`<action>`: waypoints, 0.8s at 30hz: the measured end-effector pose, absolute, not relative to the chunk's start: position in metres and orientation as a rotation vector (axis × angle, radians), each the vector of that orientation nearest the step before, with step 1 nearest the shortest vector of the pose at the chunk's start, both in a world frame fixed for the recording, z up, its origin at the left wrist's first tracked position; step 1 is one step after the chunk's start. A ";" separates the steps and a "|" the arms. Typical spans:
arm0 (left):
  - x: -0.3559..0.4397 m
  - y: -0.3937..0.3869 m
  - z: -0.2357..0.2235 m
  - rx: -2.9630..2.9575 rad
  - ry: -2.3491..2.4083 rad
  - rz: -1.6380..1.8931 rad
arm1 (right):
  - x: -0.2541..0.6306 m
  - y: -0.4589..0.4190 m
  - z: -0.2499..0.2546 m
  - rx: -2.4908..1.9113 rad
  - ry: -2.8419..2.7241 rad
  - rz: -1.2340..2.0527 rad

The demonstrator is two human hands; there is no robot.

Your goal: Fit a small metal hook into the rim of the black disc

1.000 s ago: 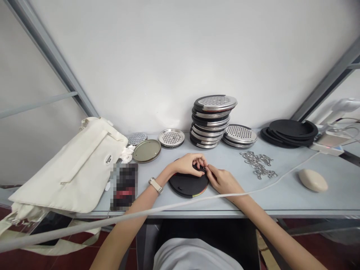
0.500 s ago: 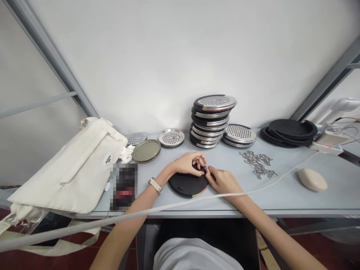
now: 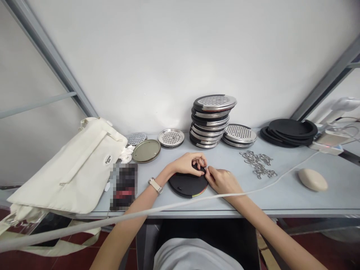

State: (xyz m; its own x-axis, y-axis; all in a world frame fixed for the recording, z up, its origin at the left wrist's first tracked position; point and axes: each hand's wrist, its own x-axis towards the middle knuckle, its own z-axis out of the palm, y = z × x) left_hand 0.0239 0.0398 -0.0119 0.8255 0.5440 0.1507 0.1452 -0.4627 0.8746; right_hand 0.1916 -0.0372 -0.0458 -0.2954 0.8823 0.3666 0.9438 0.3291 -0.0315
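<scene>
A round black disc [image 3: 187, 186] lies on the table in front of me, with a red and yellow strip showing along its near right edge. My left hand [image 3: 188, 164] is closed at the disc's far right side, thumb on its top and fingers curled by the rim. Against the same edge, my right hand [image 3: 223, 180] pinches a small shiny metal piece [image 3: 205, 168], mostly hidden by the fingertips. Right of that hand lies a pile of bent-wire metal clips [image 3: 259, 165].
Behind stand a tall stack of perforated metal discs with black rims [image 3: 213, 120], a shorter stack [image 3: 239, 135] and black discs [image 3: 292, 133]. Olive lids [image 3: 146, 150] and a cream bag [image 3: 75, 168] are left. A white cable [image 3: 180, 204] crosses before my forearms. A beige oval object [image 3: 312, 179] sits right.
Hardly anything differs. Both hands stay at the disc's right edge, with only a very slight shift of the right fingers.
</scene>
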 end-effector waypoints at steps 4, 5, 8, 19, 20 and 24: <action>0.024 0.040 -0.012 2.016 0.526 0.493 | 0.191 -0.039 -0.046 -1.611 -2.269 -0.330; 0.024 0.040 -0.013 2.015 0.521 0.492 | 0.191 -0.039 -0.046 -1.604 -2.265 -0.349; 0.024 0.040 -0.013 2.018 0.513 0.498 | 0.190 -0.041 -0.046 -1.599 -2.261 -0.370; 0.024 0.040 -0.011 2.116 0.540 0.503 | 0.193 -0.035 -0.047 -1.663 -2.271 -0.057; 0.024 0.040 -0.011 2.113 0.531 0.506 | 0.193 -0.035 -0.047 -1.670 -2.269 -0.057; 0.023 0.039 -0.010 2.087 0.528 0.508 | 0.192 -0.036 -0.046 -1.673 -2.260 -0.036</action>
